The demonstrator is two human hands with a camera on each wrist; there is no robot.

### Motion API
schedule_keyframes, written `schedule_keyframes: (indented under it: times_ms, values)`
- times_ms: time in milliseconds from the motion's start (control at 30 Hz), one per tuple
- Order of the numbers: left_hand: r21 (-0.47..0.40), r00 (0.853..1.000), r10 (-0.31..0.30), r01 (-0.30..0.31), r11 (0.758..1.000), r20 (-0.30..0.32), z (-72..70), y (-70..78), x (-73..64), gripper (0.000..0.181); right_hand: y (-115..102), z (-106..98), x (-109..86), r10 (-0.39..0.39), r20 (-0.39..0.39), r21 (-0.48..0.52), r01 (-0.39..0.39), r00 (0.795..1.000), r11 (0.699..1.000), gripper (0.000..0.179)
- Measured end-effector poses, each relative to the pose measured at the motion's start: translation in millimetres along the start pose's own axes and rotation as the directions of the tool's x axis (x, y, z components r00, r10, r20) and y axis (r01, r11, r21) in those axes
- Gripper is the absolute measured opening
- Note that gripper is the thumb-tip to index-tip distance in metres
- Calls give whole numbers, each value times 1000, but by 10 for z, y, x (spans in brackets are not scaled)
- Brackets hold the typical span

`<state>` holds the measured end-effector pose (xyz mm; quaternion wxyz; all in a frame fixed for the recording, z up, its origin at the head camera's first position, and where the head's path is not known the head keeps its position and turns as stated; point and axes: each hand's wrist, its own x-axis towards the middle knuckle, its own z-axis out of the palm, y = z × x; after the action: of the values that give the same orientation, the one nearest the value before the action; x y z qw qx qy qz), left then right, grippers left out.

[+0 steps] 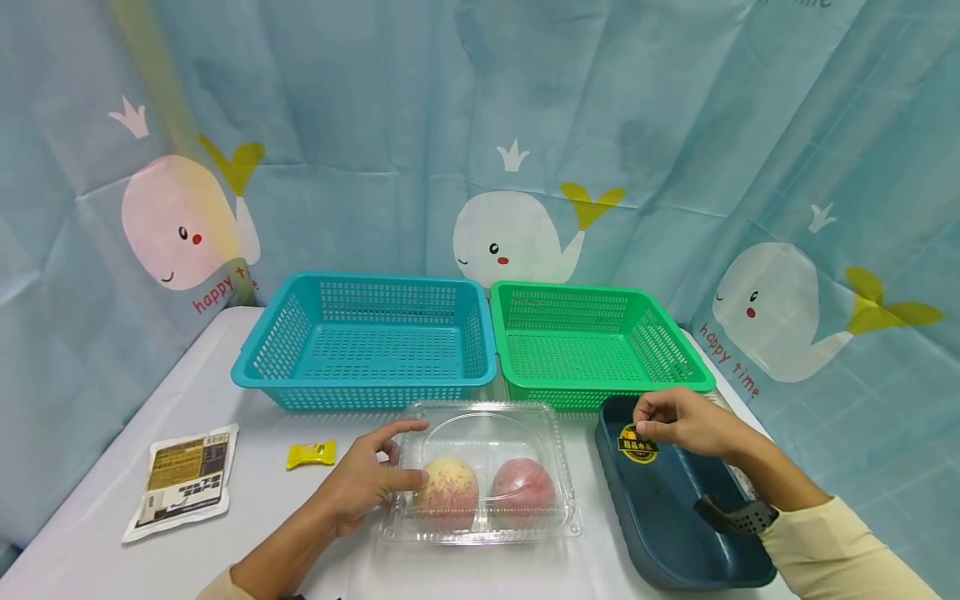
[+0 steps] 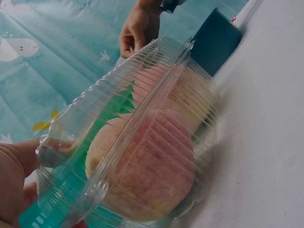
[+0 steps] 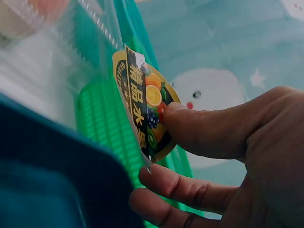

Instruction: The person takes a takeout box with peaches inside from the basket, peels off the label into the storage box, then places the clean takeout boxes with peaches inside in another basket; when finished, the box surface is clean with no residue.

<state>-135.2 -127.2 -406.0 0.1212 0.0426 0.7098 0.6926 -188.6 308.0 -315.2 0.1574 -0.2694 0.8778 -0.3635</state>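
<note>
A clear plastic clamshell box (image 1: 486, 425) with its lid down holds two peaches, one yellowish with pink specks (image 1: 448, 487) and one pink (image 1: 522, 486). My left hand (image 1: 363, 475) grips the box's left end, thumb on the lid near the front and forefinger by the back corner. In the left wrist view, part of that hand (image 2: 19, 164) shows through the clear wall. Between thumb and fingers, my right hand (image 1: 686, 423) pinches a round black-and-gold fruit sticker (image 3: 145, 107) printed with fruit. This hand is over the back of a dark blue tub (image 1: 630, 517).
Behind the box stand a blue basket (image 1: 367, 392) and a green basket (image 1: 600, 387), side by side. On the left of the white table lie a small yellow packet (image 1: 311, 454) and a flat printed pouch (image 1: 183, 479). A whale-print curtain (image 1: 360, 125) hangs at the back.
</note>
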Motion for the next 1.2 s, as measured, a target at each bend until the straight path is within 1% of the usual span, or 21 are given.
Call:
schedule_keyframes:
  times_ms: [133,267,400,633,800,933,1067,1133,1200]
  values:
    - [-16,1000,-7,7,1000,-4,0,3,1,72,132,-25,-19,4,8,5,-4,1000,1000,8]
    - [-37,1000,-13,13,999,-3,4,10,-1,72,226,-51,-47,31,9,5,-31,999,999,8]
    - [-51,1000,-10,10,999,3,7,14,-5,73,316,-61,-64,50,29,17,-51,998,999,8]
    - [-48,1000,-7,7,999,2,3,-1,0,71,492,-1,-43,103,70,11,-104,992,995,8]
    - [-50,1000,-12,12,999,-1,2,-5,3,69,611,70,-24,98,108,9,-99,989,995,8]
    - [-56,1000,-10,10,998,7,-2,-5,1,68,693,123,-14,112,112,-28,-109,987,994,8]
    - [-66,1000,0,1,998,20,-8,-11,-2,68,741,163,-9,102,116,-66,-95,988,993,9]
    - [-73,1000,0,1,997,19,-8,-10,-4,68,755,177,-8,90,119,-80,-81,989,994,8]
    - [-79,1000,2,-1,997,16,-8,-9,-5,69,761,187,-4,97,115,-100,-85,989,991,6]
